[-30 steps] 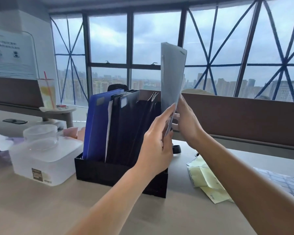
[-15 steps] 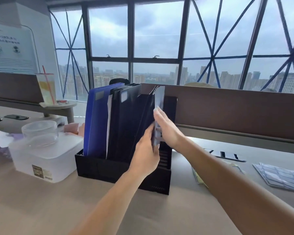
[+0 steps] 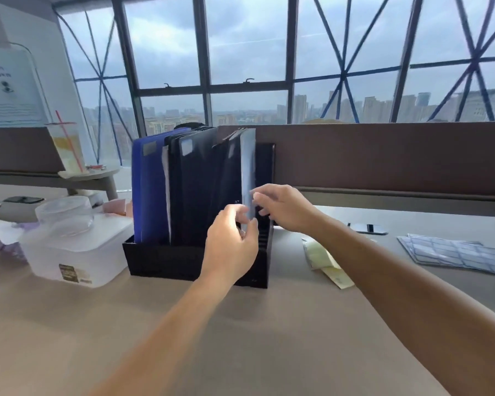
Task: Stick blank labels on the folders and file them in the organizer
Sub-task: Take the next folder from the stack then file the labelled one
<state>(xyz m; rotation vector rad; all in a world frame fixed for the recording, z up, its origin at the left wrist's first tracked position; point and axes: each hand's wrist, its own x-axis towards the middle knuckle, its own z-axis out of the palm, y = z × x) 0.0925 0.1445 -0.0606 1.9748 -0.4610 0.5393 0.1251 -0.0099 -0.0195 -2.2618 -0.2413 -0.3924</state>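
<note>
A black desk organizer (image 3: pixel 166 258) stands on the desk, holding a blue folder (image 3: pixel 149 190) at its left and several black folders (image 3: pixel 200 181) beside it, some with pale labels near the top. A translucent grey folder (image 3: pixel 247 161) stands upright in the rightmost slot. My left hand (image 3: pixel 229 244) curls around its lower front edge, thumb on the right side. My right hand (image 3: pixel 283 207) pinches the same edge slightly higher, from the right. Sheets of blank labels (image 3: pixel 446 251) lie flat at the far right.
A clear plastic container (image 3: pixel 77 252) with a bowl on its lid sits left of the organizer. Yellow backing paper (image 3: pixel 323 258) and a phone (image 3: pixel 367 228) lie to the right. A brown partition (image 3: pixel 383 158) runs behind the desk. A drink cup (image 3: pixel 66 147) stands on a shelf at back left.
The grey folder, held high above the organizer a second ago, has come down into the rightmost slot. Both hands followed it down and now sit at its lower front edge.
</note>
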